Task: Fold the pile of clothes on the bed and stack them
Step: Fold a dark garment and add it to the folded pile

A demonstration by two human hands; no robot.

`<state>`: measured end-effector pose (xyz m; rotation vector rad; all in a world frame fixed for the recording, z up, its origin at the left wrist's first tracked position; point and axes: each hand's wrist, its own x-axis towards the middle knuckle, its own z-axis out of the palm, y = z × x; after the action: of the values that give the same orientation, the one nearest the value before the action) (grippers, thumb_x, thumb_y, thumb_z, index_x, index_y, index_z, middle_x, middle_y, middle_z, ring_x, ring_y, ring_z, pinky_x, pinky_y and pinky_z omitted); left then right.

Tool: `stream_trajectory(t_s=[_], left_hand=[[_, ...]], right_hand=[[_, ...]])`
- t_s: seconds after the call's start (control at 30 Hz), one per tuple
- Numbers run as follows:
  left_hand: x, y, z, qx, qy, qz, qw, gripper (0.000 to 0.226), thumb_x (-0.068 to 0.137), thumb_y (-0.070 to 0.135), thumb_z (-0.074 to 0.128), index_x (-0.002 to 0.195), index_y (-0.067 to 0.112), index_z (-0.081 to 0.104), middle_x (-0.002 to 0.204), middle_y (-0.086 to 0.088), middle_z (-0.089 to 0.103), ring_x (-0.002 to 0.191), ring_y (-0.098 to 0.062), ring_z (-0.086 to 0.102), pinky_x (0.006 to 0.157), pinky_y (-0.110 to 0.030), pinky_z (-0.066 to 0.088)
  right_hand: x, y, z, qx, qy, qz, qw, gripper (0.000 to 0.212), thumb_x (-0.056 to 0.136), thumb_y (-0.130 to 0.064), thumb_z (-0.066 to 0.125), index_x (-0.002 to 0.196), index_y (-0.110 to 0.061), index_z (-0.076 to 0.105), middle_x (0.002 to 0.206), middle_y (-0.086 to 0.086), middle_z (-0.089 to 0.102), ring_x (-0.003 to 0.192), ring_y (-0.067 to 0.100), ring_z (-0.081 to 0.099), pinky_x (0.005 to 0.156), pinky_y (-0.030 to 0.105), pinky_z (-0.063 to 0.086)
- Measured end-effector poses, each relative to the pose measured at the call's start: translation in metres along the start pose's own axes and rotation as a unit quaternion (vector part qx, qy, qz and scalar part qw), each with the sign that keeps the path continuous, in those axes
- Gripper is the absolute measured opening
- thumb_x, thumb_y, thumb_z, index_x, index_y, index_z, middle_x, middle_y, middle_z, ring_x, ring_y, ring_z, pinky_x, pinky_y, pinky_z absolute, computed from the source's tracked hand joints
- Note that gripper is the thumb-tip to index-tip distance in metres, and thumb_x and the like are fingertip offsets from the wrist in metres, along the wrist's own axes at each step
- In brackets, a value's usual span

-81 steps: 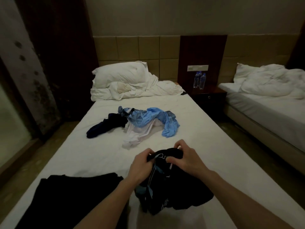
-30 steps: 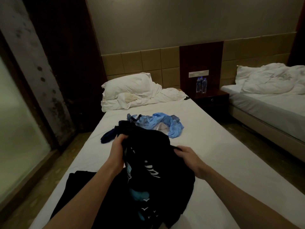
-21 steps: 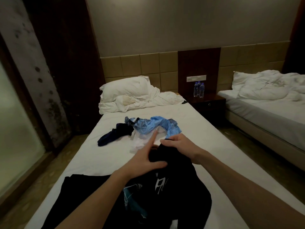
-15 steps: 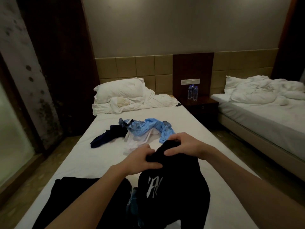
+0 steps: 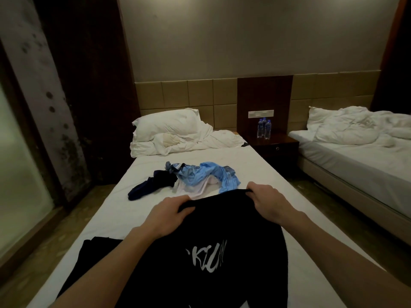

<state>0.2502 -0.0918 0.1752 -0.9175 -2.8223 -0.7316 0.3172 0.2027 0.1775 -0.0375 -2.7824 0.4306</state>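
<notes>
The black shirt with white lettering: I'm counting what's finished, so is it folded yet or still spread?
Spread, not folded. The left hand and right hand hold the black shirt by its top edge, lettering showing.

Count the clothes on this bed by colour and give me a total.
Black: 2, the printed black T-shirt held up by the left hand and right hand, and the black garment lying flat.
Navy: 1, navy garment.
Light blue: 1, light blue shirt.
White: 1, white garment.
Total: 5

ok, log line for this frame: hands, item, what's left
left hand: grips black printed T-shirt top edge | right hand: grips same edge | shirt: held up over bed | unfolded: light blue, white, navy garments
</notes>
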Motion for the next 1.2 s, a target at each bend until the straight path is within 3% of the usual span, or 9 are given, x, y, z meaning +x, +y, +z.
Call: stream_trajectory(t_s=[0.1, 0.23, 0.5, 0.57, 0.67, 0.77, 0.87, 1.0, 1.2], left_hand=[[-0.001, -0.005, -0.008, -0.086, 0.038, -0.023, 0.995, 0.016, 0.099, 0.023, 0.055, 0.093, 0.031, 0.067, 0.092, 0.012, 0.068, 0.089, -0.008, 0.063, 0.08, -0.034, 0.05], [-0.004, -0.008, -0.025, -0.19, 0.094, -0.08, 0.974, 0.016, 0.096, 0.01, 0.057, 0.089, 0.018, 0.069, 0.086, -0.003, 0.07, 0.084, -0.022, 0.067, 0.072, -0.03, 0.047], [-0.026, 0.019, -0.053, -0.388, -0.034, -0.074, 0.918, 0.005, 0.09, 0.016, 0.061, 0.094, 0.015, 0.065, 0.082, 0.01, 0.067, 0.071, 0.001, 0.064, 0.064, -0.013, 0.046], [-0.03, 0.022, -0.057, -0.401, -0.083, -0.066, 0.91, 0.037, 0.073, 0.027, 0.065, 0.106, 0.01, 0.063, 0.087, 0.004, 0.064, 0.076, -0.004, 0.064, 0.064, -0.014, 0.048], [-0.035, 0.023, -0.062, -0.379, -0.081, -0.06, 0.92, 0.032, 0.085, 0.024, 0.064, 0.113, 0.008, 0.059, 0.091, -0.002, 0.063, 0.078, -0.008, 0.063, 0.065, -0.018, 0.047], [-0.038, 0.023, -0.067, -0.249, 0.027, -0.018, 0.968, 0.013, 0.102, 0.015, 0.052, 0.106, 0.019, 0.064, 0.098, -0.001, 0.069, 0.082, -0.004, 0.064, 0.068, -0.015, 0.047], [-0.045, 0.026, -0.069, -0.118, 0.158, 0.004, 0.98, 0.009, 0.097, 0.014, 0.059, 0.094, 0.021, 0.063, 0.089, 0.006, 0.067, 0.082, -0.006, 0.061, 0.067, -0.017, 0.042], [-0.065, 0.039, -0.074, -0.097, 0.254, -0.024, 0.962, 0.011, 0.086, 0.034, 0.073, 0.08, 0.027, 0.067, 0.074, 0.011, 0.068, 0.073, -0.005, 0.064, 0.067, -0.029, 0.05], [-0.088, 0.052, -0.088, -0.131, 0.202, 0.024, 0.97, 0.016, 0.097, 0.024, 0.06, 0.082, 0.02, 0.061, 0.076, 0.006, 0.064, 0.067, 0.001, 0.058, 0.065, -0.026, 0.041]], right_hand=[[0.001, -0.005, 0.001, 0.065, 0.045, -0.004, 0.997, 0.015, 0.098, -0.025, 0.048, 0.089, -0.015, 0.054, 0.083, 0.001, 0.059, 0.076, 0.02, 0.055, 0.066, 0.03, 0.042], [0.001, -0.01, -0.014, 0.168, -0.003, -0.006, 0.986, 0.008, 0.093, -0.013, 0.059, 0.092, -0.007, 0.064, 0.087, 0.004, 0.06, 0.079, 0.016, 0.054, 0.065, 0.015, 0.038], [-0.004, -0.019, -0.05, 0.257, 0.026, 0.053, 0.964, 0.018, 0.103, -0.014, 0.046, 0.104, -0.011, 0.064, 0.095, -0.001, 0.065, 0.089, 0.011, 0.06, 0.074, 0.022, 0.047], [-0.006, -0.022, -0.057, 0.286, 0.014, 0.071, 0.955, 0.016, 0.102, -0.021, 0.049, 0.103, -0.013, 0.064, 0.093, -0.001, 0.064, 0.089, 0.013, 0.061, 0.072, 0.021, 0.045], [-0.012, -0.022, -0.074, 0.364, -0.052, 0.095, 0.925, 0.015, 0.096, -0.02, 0.058, 0.109, -0.013, 0.06, 0.102, 0.008, 0.063, 0.094, 0.021, 0.063, 0.077, 0.03, 0.046], [-0.024, -0.018, -0.089, 0.32, -0.117, 0.066, 0.938, 0.029, 0.091, -0.003, 0.062, 0.117, -0.012, 0.052, 0.108, 0.007, 0.056, 0.091, 0.018, 0.058, 0.07, 0.022, 0.048], [-0.035, -0.018, -0.095, 0.263, -0.051, 0.022, 0.963, 0.019, 0.091, -0.005, 0.066, 0.105, -0.016, 0.059, 0.097, -0.002, 0.061, 0.084, 0.011, 0.059, 0.066, 0.016, 0.046], [-0.048, -0.022, -0.105, 0.323, 0.084, 0.004, 0.943, 0.013, 0.089, -0.004, 0.069, 0.092, -0.017, 0.07, 0.084, -0.005, 0.071, 0.08, 0.005, 0.067, 0.064, 0.01, 0.045], [-0.059, -0.038, -0.123, 0.294, 0.12, 0.005, 0.948, 0.021, 0.103, -0.015, 0.048, 0.099, -0.016, 0.068, 0.091, 0.003, 0.067, 0.087, 0.017, 0.062, 0.072, 0.03, 0.042]])
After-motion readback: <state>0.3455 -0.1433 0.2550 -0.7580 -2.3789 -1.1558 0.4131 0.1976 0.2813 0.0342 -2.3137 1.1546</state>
